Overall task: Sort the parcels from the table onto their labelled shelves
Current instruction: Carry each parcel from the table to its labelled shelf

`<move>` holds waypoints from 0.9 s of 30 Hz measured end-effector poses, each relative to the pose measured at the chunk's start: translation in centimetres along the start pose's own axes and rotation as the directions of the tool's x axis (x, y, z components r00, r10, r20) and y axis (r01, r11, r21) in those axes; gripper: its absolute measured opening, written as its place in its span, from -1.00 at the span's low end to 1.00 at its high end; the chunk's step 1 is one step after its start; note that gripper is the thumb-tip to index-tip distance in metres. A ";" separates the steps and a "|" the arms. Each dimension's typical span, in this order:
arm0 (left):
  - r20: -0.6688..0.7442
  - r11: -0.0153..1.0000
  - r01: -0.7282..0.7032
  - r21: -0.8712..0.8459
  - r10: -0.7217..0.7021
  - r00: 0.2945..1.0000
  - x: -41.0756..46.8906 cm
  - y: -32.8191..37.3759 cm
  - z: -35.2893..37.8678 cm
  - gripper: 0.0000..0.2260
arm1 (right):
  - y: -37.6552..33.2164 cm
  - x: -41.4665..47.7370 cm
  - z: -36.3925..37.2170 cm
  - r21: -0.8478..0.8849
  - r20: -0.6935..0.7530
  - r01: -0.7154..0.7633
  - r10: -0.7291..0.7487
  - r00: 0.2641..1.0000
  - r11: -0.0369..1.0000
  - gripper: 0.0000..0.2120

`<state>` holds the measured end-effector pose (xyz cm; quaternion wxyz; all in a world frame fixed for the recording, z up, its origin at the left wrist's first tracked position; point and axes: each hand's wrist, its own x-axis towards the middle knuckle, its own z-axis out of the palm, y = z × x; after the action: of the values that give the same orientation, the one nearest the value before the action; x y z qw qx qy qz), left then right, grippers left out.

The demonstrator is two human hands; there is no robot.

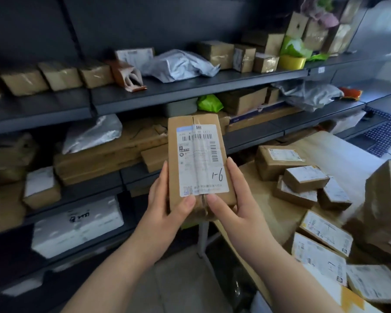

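Note:
I hold a brown cardboard parcel [199, 159] upright in front of me, its white shipping label facing me with "1-6" handwritten at the lower right. My left hand [167, 199] grips its lower left edge, thumb on the front. My right hand [233, 199] grips the lower right edge, thumb pressed near the bottom tape. Behind the parcel stand dark metal shelves [190, 86] loaded with boxes and bags. To the right, the table [266, 199] carries several more labelled parcels [305, 179].
The upper shelf holds small brown boxes [59, 75], a grey poly bag [178, 64] and a yellow tape roll [291, 61]. Lower shelves hold flat cartons [104, 154] and a white box [77, 224]. A tall brown box [386, 193] stands at the table's right. Floor shows below between shelves and table.

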<state>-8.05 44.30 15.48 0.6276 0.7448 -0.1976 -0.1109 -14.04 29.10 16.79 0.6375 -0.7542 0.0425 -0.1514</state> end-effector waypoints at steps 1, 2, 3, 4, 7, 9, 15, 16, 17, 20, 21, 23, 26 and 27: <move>-0.036 1.000 0.002 0.008 -0.002 0.999 -0.9 0.2 -1.8 -0.30 | -0.6 0.1 1.8 0.006 0.031 0.021 -0.021 0.999 1.000 -0.38; -0.079 1.000 0.005 0.015 -0.004 0.997 -1.9 0.3 -3.8 -0.31 | -1.2 0.1 3.9 0.017 0.065 0.037 -0.038 0.997 0.999 -0.38; -0.130 1.000 0.009 0.023 -0.006 0.991 -3.0 0.3 -6.1 -0.31 | -1.8 0.2 6.2 0.030 0.099 0.049 -0.052 0.994 0.998 -0.38; -0.187 0.999 0.011 0.033 -0.005 0.982 -4.2 0.4 -8.4 -0.30 | -2.4 0.2 8.7 0.044 0.135 0.059 -0.065 0.989 0.997 -0.39; -0.341 0.998 0.028 0.055 -0.008 0.940 -9.2 0.1 -16.3 -0.30 | -4.8 -0.5 17.6 0.094 0.270 0.078 -0.100 0.958 0.993 -0.43; -0.440 0.997 0.049 0.063 -0.017 0.898 -13.5 -0.1 -21.9 -0.29 | -6.1 -1.9 24.4 0.142 0.362 0.055 -0.103 0.927 0.988 -0.45; -0.764 0.972 0.166 0.167 0.021 0.645 -27.9 -0.9 -35.1 -0.28 | -9.8 -8.9 43.7 0.205 0.640 -0.011 -0.126 0.758 0.979 -0.46; -0.802 0.967 0.189 0.172 0.025 0.597 -30.3 -1.0 -36.7 -0.27 | -10.3 -10.2 46.2 0.216 0.683 -0.028 -0.131 0.719 0.976 -0.48; -0.837 0.961 0.217 0.172 0.026 0.547 -32.5 -1.0 -38.0 -0.26 | -10.7 -11.6 48.5 0.227 0.726 -0.049 -0.135 0.674 0.973 -0.49; -0.915 0.940 0.293 0.173 0.043 0.401 -38.6 -1.3 -40.9 -0.28 | -11.8 -15.4 54.7 0.243 0.835 -0.130 -0.138 0.533 0.961 -0.59; -0.936 0.932 0.321 0.170 0.051 0.349 -40.4 -1.3 -41.5 -0.28 | -12.2 -16.7 56.5 0.248 0.858 -0.152 -0.144 0.492 0.957 -0.62; -0.968 0.920 0.362 0.148 0.060 0.244 -43.5 -1.4 -42.8 -0.27 | -13.1 -19.0 59.9 0.259 0.893 -0.178 -0.165 0.419 0.949 -0.63; -0.990 0.915 0.391 0.096 0.045 0.136 -46.9 -1.7 -44.5 -0.26 | -14.2 -21.9 63.9 0.261 0.921 -0.190 -0.185 0.344 0.947 -0.61; -0.994 0.911 0.405 0.081 0.043 0.103 -47.9 -1.8 -45.1 -0.28 | -14.6 -22.7 65.2 0.254 0.930 -0.187 -0.187 0.318 0.949 -0.61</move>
<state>-32.08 105.53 18.22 0.4430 0.7431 0.3444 0.3647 -19.03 99.50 17.86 0.6527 -0.5867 -0.3627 0.3133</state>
